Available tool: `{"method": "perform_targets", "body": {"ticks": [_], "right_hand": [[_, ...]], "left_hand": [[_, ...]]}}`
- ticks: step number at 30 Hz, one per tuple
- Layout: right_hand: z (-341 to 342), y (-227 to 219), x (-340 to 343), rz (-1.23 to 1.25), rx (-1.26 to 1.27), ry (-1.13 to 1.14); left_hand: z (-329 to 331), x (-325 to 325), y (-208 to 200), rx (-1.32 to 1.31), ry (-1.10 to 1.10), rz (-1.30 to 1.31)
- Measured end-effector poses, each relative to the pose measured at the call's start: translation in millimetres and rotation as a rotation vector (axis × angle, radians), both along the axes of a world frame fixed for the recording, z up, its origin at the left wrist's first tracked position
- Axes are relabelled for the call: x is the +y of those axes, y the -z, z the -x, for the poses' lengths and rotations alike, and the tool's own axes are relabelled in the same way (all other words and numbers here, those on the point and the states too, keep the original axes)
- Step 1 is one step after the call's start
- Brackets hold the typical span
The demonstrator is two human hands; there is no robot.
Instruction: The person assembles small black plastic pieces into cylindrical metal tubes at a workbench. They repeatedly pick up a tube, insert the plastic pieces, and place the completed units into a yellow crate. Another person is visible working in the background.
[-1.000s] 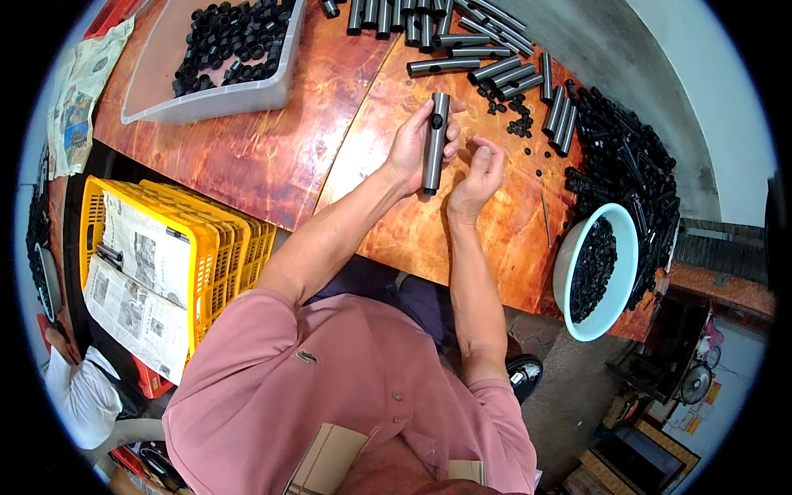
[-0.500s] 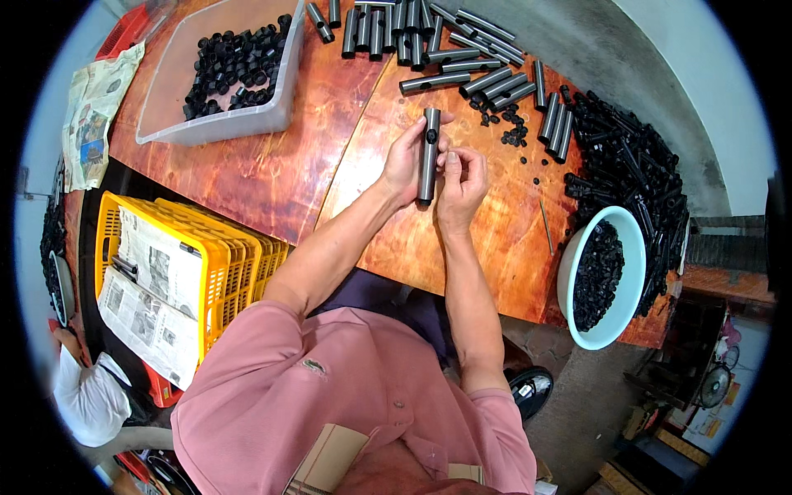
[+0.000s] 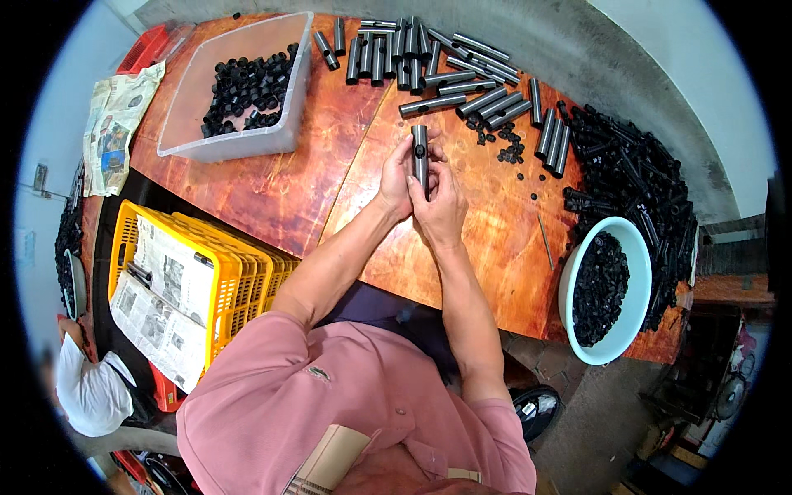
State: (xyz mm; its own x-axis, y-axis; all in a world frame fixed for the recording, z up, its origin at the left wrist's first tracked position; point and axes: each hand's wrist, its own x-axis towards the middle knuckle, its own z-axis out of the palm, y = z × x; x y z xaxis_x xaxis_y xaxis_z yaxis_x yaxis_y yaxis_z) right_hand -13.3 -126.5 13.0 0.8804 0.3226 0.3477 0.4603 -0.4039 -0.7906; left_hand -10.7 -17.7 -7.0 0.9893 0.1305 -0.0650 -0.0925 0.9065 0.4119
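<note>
A dark grey metal tube [image 3: 420,162] stands nearly lengthwise in front of me, a round hole showing in its side near the upper end. My left hand [image 3: 396,180] is closed round it from the left, fingertips showing past its right side. Against the tube's lower part, my right hand [image 3: 440,206] is closed too, with its thumb laid along the tube. Both hands hide the lower end. Beyond them lie several similar tubes [image 3: 435,105] with holes, and small black plugs [image 3: 511,153] are scattered to their right.
A translucent bin [image 3: 223,150] of black caps [image 3: 247,91] stands at the far left. To the right are a pale blue basin [image 3: 631,272] of small black parts and a heap of black parts [image 3: 635,181]. A thin rod [image 3: 545,241] lies nearby. Yellow crates [image 3: 216,285] with newspaper stand at left.
My right hand has moved left onto the tube's lower part, its thumb now against it. The tube sits slightly lower in view, and the whole view has shifted a little.
</note>
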Motion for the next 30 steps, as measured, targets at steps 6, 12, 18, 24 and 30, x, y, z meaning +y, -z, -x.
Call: {"method": "perform_targets", "body": {"ticks": [6,12,18,24,30], "right_hand": [[-8,11,-4,-0.01,0.018,-0.016],[-5,2,-6,-0.051,0.089,-0.014],[-7,5,-9,-0.08,0.073,-0.02],[-4,7,-9,-0.17,0.137,-0.001],[-3,6,-4,-0.208,0.154,-0.052]], "left_hand": [[1,-2,-3,-0.027,-0.018,-0.035],[10,6,-11,0.071,-0.136,-0.179],[63,48,-87,0.247,-0.416,-0.967],[93,172,-159,0.152,-0.647,-1.387],[93,325,-139,0.488,-0.253,-2.038]]}}
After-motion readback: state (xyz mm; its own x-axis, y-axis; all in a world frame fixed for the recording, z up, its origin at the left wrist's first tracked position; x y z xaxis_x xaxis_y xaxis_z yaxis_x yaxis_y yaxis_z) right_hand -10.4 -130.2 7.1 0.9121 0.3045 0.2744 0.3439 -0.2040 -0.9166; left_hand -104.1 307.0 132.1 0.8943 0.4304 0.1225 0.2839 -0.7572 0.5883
